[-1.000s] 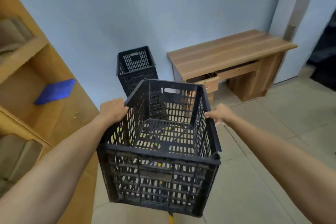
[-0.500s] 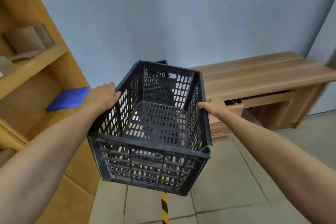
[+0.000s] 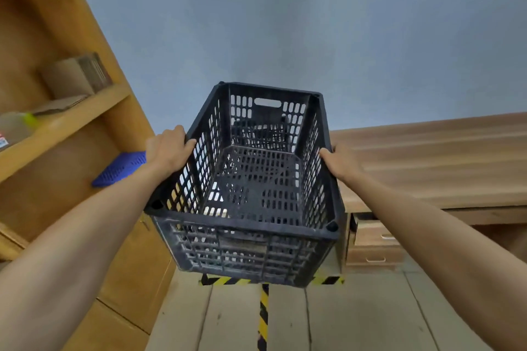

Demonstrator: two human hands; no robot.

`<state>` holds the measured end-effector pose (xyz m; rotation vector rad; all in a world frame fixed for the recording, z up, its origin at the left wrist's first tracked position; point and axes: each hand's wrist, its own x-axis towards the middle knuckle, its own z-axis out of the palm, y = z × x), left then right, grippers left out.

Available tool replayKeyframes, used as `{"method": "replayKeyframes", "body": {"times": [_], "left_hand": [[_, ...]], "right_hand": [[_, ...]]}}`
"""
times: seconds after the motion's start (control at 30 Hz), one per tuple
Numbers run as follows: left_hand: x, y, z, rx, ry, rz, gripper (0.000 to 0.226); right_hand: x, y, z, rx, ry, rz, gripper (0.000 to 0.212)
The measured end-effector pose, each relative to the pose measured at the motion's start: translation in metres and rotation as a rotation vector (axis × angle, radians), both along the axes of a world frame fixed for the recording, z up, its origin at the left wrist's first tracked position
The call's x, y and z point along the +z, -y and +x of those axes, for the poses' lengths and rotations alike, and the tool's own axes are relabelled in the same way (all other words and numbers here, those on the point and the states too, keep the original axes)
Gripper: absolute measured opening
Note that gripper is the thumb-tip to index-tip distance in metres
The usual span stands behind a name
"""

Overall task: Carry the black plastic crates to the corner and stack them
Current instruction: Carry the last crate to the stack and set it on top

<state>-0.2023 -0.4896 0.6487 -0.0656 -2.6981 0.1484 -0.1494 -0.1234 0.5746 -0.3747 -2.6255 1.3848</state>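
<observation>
A pale blue wall [image 3: 285, 23] is seen ahead, with a wooden shelving unit [image 3: 71, 128] at the left and a wooden desk [image 3: 442, 162] at the right. A black perforated plastic crate [image 3: 251, 179] is held in the air between them, above black-and-yellow floor tape [image 3: 263, 310]. Its left rim is gripped by the left hand [image 3: 168, 148] and its right rim by the right hand [image 3: 340, 162]. A blue perforated panel [image 3: 119, 168] and a cardboard box [image 3: 77, 74] are kept on the shelves. No legible writing is visible.
</observation>
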Motion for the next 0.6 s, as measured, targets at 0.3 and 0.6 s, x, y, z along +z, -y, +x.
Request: {"method": "replayKeyframes", "body": {"times": [0.3, 0.6], "left_hand": [[-0.012, 0.026, -0.162, -0.033, 0.053, 0.000, 0.038], [-0.021, 0.042, -0.314, -0.079, 0.056, 0.089, 0.037]], "right_hand": [[0.004, 0.022, -0.150, -0.014, -0.018, 0.128, 0.025], [0.023, 0.031, -0.298, -0.087, 0.015, 0.265, 0.030]]}}
